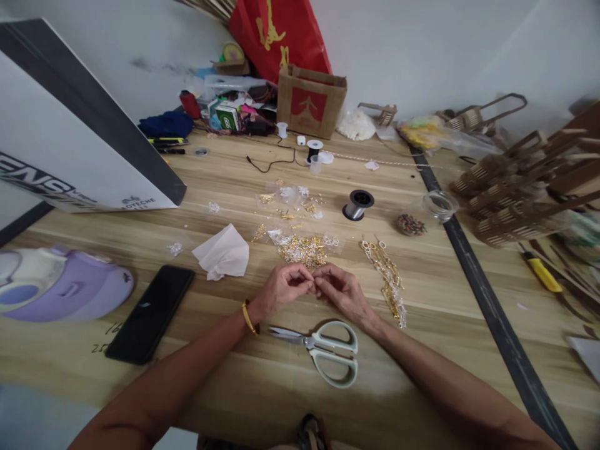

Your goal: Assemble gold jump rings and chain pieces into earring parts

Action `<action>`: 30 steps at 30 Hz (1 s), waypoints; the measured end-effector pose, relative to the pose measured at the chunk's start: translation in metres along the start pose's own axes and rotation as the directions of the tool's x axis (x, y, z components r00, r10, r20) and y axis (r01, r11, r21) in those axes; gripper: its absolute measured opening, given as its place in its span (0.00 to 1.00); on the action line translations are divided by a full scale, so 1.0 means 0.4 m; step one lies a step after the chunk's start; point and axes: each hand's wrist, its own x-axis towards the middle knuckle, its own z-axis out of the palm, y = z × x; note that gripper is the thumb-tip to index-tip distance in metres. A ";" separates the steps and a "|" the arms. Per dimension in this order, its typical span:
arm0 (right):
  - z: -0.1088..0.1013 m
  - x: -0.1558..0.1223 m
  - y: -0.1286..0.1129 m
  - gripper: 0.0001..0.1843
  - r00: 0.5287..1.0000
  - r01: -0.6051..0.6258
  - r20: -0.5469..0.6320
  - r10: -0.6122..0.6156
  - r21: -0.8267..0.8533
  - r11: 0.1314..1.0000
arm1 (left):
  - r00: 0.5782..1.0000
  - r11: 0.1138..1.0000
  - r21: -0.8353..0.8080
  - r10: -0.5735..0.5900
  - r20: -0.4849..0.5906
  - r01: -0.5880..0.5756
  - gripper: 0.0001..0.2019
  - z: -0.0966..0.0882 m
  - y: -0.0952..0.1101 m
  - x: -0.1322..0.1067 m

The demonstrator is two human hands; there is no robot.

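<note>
- The counter (225,387) filled most of the frame.
- A white box (79,137) stood at upper left.
- The left hand (284,286) and right hand (344,292) met near the centre, fingers (327,282) pinched narrow; anything between them was too small to tell.
- Scissors (310,342) lay at lower centre.
- Chains (385,265) lay right of centre.
- Beads (300,250) sat mid-frame, just above the hands.

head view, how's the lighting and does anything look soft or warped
In the head view, light is soft and rather dim; in the head view, the white box looks stretched toward the left edge; in the head view, the gold-and-silver pile lacks crisp detail, and anything pinched by the left hand or right hand is too small to tell.
</note>
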 end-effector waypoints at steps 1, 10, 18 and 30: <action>0.000 0.002 -0.001 0.17 1.000 -0.019 0.007 0.019 0.009 1.000 | 1.000 1.000 0.011 -0.001 -0.008 0.001 0.03 0.000 0.000 0.000; -0.016 0.016 -0.005 0.16 0.992 -0.076 0.110 0.068 0.075 0.994 | 0.999 0.996 -0.078 -0.035 0.008 0.035 0.05 -0.001 -0.017 0.003; -0.037 0.029 -0.004 0.14 0.974 -0.098 0.211 0.081 0.075 0.992 | 0.996 0.981 -0.176 -0.074 0.047 0.081 0.10 -0.002 -0.022 0.005; -0.040 0.028 -0.009 0.15 0.969 -0.075 0.238 0.070 0.013 0.997 | 0.996 0.978 -0.193 -0.066 0.052 0.075 0.12 -0.004 -0.028 0.008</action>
